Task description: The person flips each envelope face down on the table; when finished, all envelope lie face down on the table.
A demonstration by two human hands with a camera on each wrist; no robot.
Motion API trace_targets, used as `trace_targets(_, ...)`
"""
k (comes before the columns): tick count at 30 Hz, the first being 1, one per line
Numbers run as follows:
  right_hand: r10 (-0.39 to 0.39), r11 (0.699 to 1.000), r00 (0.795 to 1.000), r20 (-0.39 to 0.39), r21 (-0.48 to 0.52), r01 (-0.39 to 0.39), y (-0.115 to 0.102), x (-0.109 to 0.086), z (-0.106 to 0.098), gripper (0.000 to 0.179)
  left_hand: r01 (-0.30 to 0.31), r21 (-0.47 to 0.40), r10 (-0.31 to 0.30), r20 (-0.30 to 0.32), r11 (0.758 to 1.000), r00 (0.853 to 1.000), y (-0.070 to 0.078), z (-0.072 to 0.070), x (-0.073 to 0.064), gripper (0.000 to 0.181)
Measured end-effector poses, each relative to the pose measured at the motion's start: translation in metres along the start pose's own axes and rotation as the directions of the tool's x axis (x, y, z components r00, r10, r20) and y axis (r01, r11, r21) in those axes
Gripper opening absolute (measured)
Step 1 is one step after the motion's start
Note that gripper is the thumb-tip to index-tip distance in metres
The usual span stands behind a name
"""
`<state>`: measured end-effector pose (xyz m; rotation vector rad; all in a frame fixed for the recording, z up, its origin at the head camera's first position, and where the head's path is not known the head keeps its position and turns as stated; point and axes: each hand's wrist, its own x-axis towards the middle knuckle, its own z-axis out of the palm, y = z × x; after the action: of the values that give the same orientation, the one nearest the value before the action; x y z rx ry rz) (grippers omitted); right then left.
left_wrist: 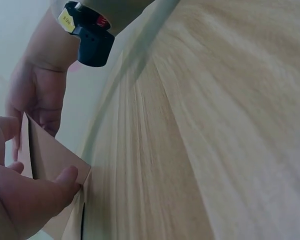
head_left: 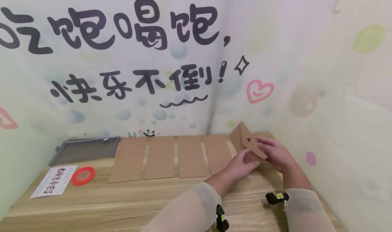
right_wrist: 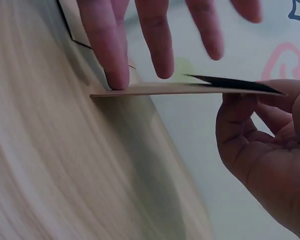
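Note:
Both hands are on a brown kraft paper envelope (head_left: 238, 136) tilted up from the table's right end. A small dark print shows on its folded part. My right hand (head_left: 278, 155) pinches its edge between thumb and fingers, clearest in the right wrist view. On the near side, my left hand (head_left: 236, 167) is spread over the envelope; its thumb (left_wrist: 65, 182) presses the paper face in the left wrist view. In the right wrist view the left hand's fingers (right_wrist: 155, 40) are rather straight, and one tip touches the paper. Dark gaps show between the paper layers.
Several flat brown envelopes (head_left: 159, 157) lie in a row left of the hands. Farther left are a grey mesh zip pouch (head_left: 85, 152), a white card with handwriting (head_left: 55, 181) and an orange-red tape roll (head_left: 75, 181). Printed walls enclose the wooden table (head_left: 137, 204).

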<state>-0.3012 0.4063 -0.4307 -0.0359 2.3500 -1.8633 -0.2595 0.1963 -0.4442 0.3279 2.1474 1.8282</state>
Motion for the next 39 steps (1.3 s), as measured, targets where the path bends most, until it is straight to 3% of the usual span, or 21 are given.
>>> trace_targets(5, 0.008, 1.0, 0.999, 0.042, 0.019, -0.009, -0.002, -0.001, 0.004, 0.057, -0.019, -0.042, 0.019, 0.001, 0.999, 1.0, 0.006, -0.001, -0.002, 0.067)
trace_targets(10, -0.003, 1.0, 0.995, 0.099, 0.027, 0.001, -0.005, -0.002, 0.011, 0.059, -0.038, -0.025, 0.038, -0.009, 0.999, 0.999, 0.011, 0.0, -0.002, 0.07)
trace_targets(14, -0.021, 0.999, 0.991, 0.136, 0.03, 0.017, -0.005, -0.002, 0.013, 0.059, -0.052, 0.001, 0.052, -0.046, 0.999, 0.998, 0.011, 0.003, 0.0, 0.072)
trace_targets(17, -0.021, 0.999, 0.989, 0.148, 0.046, 0.014, -0.005, -0.001, 0.015, 0.056, -0.061, -0.026, 0.059, -0.078, 0.998, 0.995, 0.011, 0.003, 0.001, 0.07)
trace_targets(26, -0.016, 0.998, 0.984, 0.177, 0.056, 0.006, -0.001, 0.0, 0.014, 0.061, -0.051, -0.067, 0.043, -0.113, 0.996, 0.993, 0.011, 0.003, 0.002, 0.053)
trace_targets(32, 0.002, 0.998, 0.98, 0.199, 0.061, -0.015, 0.007, 0.004, 0.014, 0.062, -0.056, -0.153, 0.028, -0.181, 0.987, 0.983, 0.01, -0.001, 0.006, 0.043)
trace_targets(39, 0.028, 0.999, 0.983, 0.184, 0.015, -0.031, 0.014, 0.004, 0.013, 0.066, -0.046, -0.214, -0.004, -0.227, 0.976, 0.974, 0.003, -0.011, 0.011, 0.049)
